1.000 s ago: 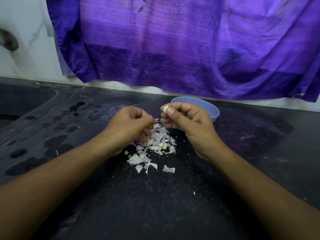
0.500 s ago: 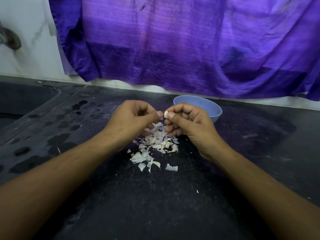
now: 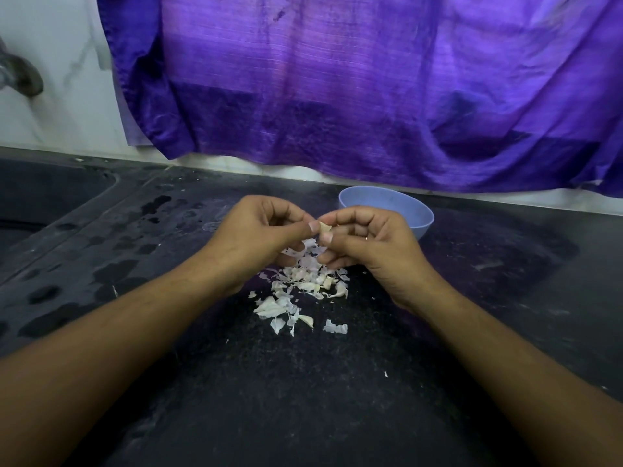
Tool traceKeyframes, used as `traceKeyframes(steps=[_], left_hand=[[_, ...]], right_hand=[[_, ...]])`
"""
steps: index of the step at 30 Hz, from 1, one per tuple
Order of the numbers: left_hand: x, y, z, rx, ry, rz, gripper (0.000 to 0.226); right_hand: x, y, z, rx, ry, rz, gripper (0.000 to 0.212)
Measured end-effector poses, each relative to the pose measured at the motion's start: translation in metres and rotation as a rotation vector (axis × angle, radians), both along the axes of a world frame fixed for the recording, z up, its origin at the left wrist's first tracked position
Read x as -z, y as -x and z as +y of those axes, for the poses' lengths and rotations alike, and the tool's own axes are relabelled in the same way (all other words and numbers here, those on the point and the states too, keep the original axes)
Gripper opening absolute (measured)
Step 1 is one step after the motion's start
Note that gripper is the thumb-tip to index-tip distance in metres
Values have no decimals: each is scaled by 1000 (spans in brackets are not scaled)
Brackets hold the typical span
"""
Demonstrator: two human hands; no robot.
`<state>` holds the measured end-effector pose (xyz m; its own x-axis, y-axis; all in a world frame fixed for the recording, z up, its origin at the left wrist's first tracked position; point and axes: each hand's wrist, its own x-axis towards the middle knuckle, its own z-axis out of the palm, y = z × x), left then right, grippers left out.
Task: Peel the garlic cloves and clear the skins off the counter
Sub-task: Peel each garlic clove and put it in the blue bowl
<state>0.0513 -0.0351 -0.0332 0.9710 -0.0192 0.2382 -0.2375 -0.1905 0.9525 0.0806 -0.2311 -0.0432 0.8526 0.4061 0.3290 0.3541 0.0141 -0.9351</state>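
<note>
A small pale garlic clove point(image 3: 325, 227) is pinched between the thumb and forefinger of my right hand point(image 3: 367, 251). My left hand point(image 3: 256, 237) meets it from the left, its thumbnail and fingertips touching the clove. Both hands hover just above a loose pile of white garlic skins point(image 3: 303, 288) on the black counter point(image 3: 303, 399). More skin scraps point(image 3: 335, 327) lie scattered toward me. A light blue bowl point(image 3: 414, 210) stands right behind my right hand; its inside is mostly hidden.
A purple cloth point(image 3: 371, 96) hangs down the white wall to the counter's back edge. A sunken black sink point(image 3: 40, 203) lies at the far left, with a metal tap point(image 3: 20, 75) above it. Wet patches point(image 3: 111, 274) mark the counter's left side.
My left hand has come up from the skin pile to meet my right hand at the clove. Both hands are now together on it.
</note>
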Motion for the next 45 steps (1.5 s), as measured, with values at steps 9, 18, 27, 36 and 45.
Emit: traceKeyframes(steps=[9, 18, 27, 36, 45], left_hand=[[1, 1, -1, 37, 58, 100, 8], [1, 2, -6, -29, 98, 192, 9], [4, 2, -12, -44, 195, 252, 14], [3, 3, -11, -30, 122, 147, 11], [3, 0, -3, -48, 9, 11, 23]], right_hand=[[3, -4, -1, 89, 157, -219, 19], [6, -2, -1, 142, 277, -322, 19], [6, 0, 4, 154, 250, -351, 20], [0, -1, 3, 49, 54, -176, 18], [-3, 0, 2, 68, 15, -58, 12]])
